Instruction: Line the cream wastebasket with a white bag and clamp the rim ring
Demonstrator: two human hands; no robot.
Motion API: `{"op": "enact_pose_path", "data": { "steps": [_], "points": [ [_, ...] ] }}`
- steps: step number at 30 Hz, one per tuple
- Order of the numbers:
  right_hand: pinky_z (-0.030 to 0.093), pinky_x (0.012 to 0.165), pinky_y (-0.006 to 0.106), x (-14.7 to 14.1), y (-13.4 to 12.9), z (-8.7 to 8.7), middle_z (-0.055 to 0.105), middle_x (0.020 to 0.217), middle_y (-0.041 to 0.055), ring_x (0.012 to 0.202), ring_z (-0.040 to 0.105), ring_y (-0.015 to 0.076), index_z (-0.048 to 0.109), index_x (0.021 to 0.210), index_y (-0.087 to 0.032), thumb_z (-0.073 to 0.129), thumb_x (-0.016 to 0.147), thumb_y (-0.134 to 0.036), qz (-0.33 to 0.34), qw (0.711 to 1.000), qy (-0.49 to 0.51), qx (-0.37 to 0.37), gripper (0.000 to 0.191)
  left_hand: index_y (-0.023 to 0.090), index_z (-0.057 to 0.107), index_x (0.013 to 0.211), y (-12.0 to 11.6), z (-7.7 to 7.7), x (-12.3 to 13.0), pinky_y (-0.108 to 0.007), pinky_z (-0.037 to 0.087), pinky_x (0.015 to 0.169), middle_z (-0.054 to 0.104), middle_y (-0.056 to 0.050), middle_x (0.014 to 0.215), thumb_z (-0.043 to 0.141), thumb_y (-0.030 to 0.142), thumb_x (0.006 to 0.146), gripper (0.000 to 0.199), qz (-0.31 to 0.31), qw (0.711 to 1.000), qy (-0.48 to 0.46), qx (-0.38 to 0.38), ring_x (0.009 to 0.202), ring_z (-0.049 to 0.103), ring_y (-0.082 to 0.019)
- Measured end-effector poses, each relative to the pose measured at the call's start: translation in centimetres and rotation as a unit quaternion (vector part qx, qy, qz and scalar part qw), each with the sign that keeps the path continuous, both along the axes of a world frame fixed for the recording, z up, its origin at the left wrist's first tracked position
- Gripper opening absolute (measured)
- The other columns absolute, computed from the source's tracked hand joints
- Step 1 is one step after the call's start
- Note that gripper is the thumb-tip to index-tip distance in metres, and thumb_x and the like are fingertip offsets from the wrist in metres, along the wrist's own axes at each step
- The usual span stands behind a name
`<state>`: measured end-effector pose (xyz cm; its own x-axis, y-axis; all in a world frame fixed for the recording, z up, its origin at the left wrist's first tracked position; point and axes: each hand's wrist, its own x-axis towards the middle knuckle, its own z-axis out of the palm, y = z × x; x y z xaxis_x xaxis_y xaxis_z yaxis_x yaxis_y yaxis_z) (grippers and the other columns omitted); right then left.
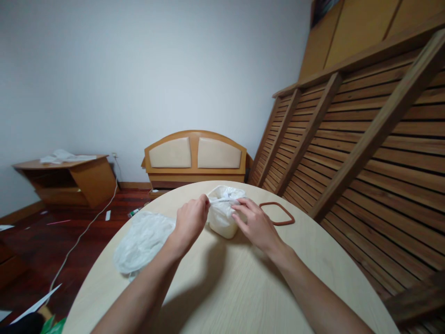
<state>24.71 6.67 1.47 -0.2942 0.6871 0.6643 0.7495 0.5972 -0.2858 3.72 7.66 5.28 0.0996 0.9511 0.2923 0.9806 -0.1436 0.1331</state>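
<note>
A small pale bin (pixel 225 230) stands on the round table, with a thin white plastic bag (pixel 220 214) draped over its rim and down its sides. My left hand (pixel 191 218) is closed in a pinch on the bag's edge at the left of the rim. On the right side, my right hand (pixel 257 223) has its fingertips and thumb on the bag near the top edge. Just beyond that hand lies a brown rounded-square ring (pixel 292 218), flat on the tabletop. The inside of the bin is mostly hidden by the bag.
More crumpled white plastic bags (pixel 144 241) lie on the left of the round table (pixel 250 297). Behind it is a wooden headboard (pixel 193 157). A slatted wooden frame (pixel 347 153) leans at the right. A desk (pixel 88 181) and a white cable (pixel 83 234) are at the left.
</note>
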Motion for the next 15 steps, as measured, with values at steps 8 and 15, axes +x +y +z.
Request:
{"op": "enact_pose_path", "data": {
  "steps": [8, 15],
  "points": [
    [0.052, 0.103, 0.046, 0.5, 0.1, 0.2, 0.065, 0.125, 0.0095, 0.117, 0.062, 0.0266, 0.071, 0.108, -0.022, 0.058, 0.097, -0.021, 0.002, 0.999, -0.020, -0.028, 0.018, 0.025, 0.060, 0.119, 0.5, -0.9, -0.3, -0.033, 0.051, 0.076, 0.076, -0.009, 0.106, 0.052, 0.028, 0.098, 0.023, -0.017, 1.000, 0.005, -0.026, 0.099, 0.072, -0.026],
    [0.050, 0.102, 0.045, 2.3, -0.1, 1.7, 0.066, 0.122, 0.0098, 0.117, 0.061, 0.0270, 0.072, 0.103, -0.021, 0.062, 0.095, -0.021, -0.003, 0.996, -0.075, -0.055, 0.014, 0.019, 0.069, 0.109, 0.9, -1.3, -0.1, -0.034, 0.052, 0.079, 0.077, -0.014, 0.102, 0.061, 0.033, 0.093, 0.023, -0.007, 0.996, 0.014, -0.089, 0.099, 0.072, -0.029]
  ]
}}
